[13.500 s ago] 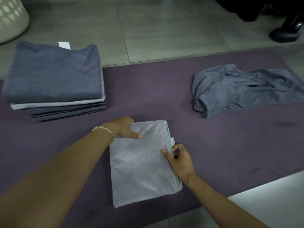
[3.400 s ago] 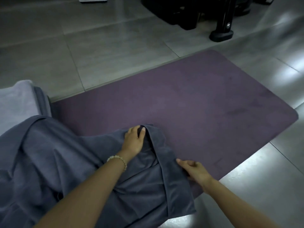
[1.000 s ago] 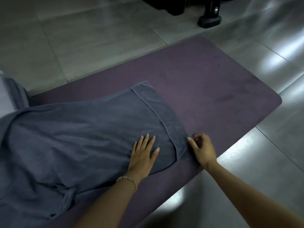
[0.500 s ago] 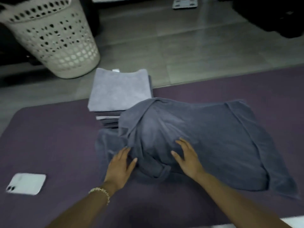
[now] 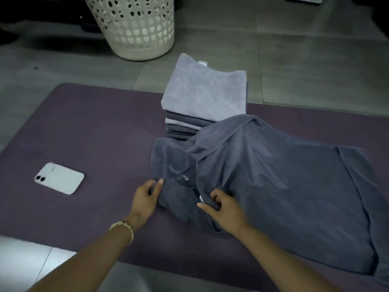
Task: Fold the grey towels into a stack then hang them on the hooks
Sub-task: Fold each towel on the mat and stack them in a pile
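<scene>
1. purple mat (image 5: pixel 94 133): flat, short-napped, with a rounded corner, laid on grey floor tiles. all the work lies on it.
2. dark grey towel (image 5: pixel 284 186): soft, limp cloth with a hemmed border, spread over the mat's right half. its far-left part is draped against the stack and its near-left corner is bunched. i judge the step in hand to be flattening this towel for its first fold; hanging has not begun.
3. laundry basket (image 5: pixel 136 28): pale, rigid, perforated plastic, standing on the tiles beyond the mat.
4. stack of folded towels (image 5: pixel 204 95): squared slabs, light grey on top and darker beneath, at the mat's far edge, touching the spread towel.
5. left hand (image 5: pixel 145 199): thumb and fingers curled round the bunched corner. right hand (image 5: pixel 225 207): fingers curled, pinching a fold just beside it. in my judgement the next move calls for drawing that corner out flat without dragging the stack askew.
6. phone (image 5: pixel 59 178): white, glossy, hard, lying flat on the mat, well apart from the towel.
</scene>
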The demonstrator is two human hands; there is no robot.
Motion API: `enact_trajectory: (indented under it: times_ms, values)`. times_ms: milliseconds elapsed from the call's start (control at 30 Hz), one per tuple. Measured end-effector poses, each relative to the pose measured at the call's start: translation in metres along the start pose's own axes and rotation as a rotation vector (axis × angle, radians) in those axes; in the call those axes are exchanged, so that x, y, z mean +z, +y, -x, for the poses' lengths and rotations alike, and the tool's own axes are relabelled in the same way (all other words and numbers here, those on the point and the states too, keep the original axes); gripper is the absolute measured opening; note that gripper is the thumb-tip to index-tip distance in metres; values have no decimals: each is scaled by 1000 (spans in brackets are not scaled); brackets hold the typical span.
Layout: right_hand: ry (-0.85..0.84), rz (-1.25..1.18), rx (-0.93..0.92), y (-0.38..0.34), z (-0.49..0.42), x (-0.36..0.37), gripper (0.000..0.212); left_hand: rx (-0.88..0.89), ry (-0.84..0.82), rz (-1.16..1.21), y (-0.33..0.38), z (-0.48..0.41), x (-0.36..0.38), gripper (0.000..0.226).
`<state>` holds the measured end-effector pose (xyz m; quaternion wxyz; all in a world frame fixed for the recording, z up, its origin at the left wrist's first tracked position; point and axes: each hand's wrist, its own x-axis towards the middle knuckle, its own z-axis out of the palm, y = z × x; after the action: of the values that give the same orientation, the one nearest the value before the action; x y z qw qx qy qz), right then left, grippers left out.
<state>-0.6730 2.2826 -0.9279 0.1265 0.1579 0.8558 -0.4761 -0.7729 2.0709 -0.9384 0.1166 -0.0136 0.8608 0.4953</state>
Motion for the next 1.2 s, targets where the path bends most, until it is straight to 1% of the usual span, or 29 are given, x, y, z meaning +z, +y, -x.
enact_trajectory:
  times_ms: [67, 100, 133, 167, 200, 233, 267, 300, 333, 367, 400, 433, 500, 567, 633, 700, 733, 767, 833, 900, 967, 1033, 1100, 1200]
  values:
    - [-60, -62, -45, -16, 5, 10, 41, 45, 65, 36, -1, -6, -21, 43]
    - [-142, -21, -44, -23, 7, 15, 37, 39, 60, -14, -2, -7, -35, 46]
    - [-254, 57, -20, -29, 7, 18, 35, 27, 19, -123, -6, -7, -48, 50]
    - [-360, 140, 18, -35, 5, 18, 36, -7, -78, -309, -8, -5, -62, 55]
    - [-417, 199, 32, -40, 0, 17, 38, -23, -179, -533, -11, -1, -72, 63]
    - [-414, 230, 12, -45, -8, 13, 38, -40, -245, -703, -15, 3, -78, 71]
    - [-358, 238, -36, -52, -17, 9, 33, -70, -271, -812, -20, 5, -81, 69]
    - [-270, 240, -99, -60, -28, 3, 27, -107, -272, -880, -24, 4, -81, 59]
    - [-181, 247, -164, -68, -40, -3, 22, -142, -247, -902, -25, 0, -80, 53]
    - [-111, 259, -217, -75, -53, -6, 21, -199, -197, -820, -26, -5, -79, 54]
    - [-71, 263, -251, -82, -65, -8, 21, -244, -133, -677, -26, -11, -76, 54]
    - [-56, 257, -260, -87, -78, -8, 22, -253, -70, -520, -28, -20, -72, 51]
    - [-66, 243, -217, -94, -102, -1, 30, -293, -44, -286, -27, -38, -65, 44]
    - [-89, 214, -140, -96, -124, 12, 42, -336, -35, -145, -27, -50, -58, 36]
    - [-101, 191, -84, -95, -145, 29, 57, -353, -49, -91, -33, -56, -53, 33]
    - [-117, 161, -32, -95, -167, 48, 70, -320, -35, -111, -44, -56, -48, 28]
    - [-126, 137, 0, -96, -178, 57, 73, -295, -17, -130, -49, -56, -47, 23]
    - [-133, 101, 37, -96, -189, 64, 74, -269, -9, -148, -52, -56, -47, 24]
    - [-139, 24, 110, -97, -207, 73, 67, -218, -12, -144, -57, -56, -49, 42]
    - [-142, -31, 129, -99, -218, 76, 46, -223, -10, -67, -60, -57, -54, 54]
    - [-165, -83, 118, -101, -221, 78, 24, -273, -34, 44, -61, -58, -62, 52]
    - [-212, -182, 101, -106, -220, 83, 26, -323, -49, 155, -58, -58, -72, 47]
    - [-229, -263, 38, -127, -220, 87, 26, -328, 24, 247, -52, -63, -87, 44]
    - [-165, -350, -130, -176, -234, 94, 22, -283, 283, 333, -45, -81, -112, 35]
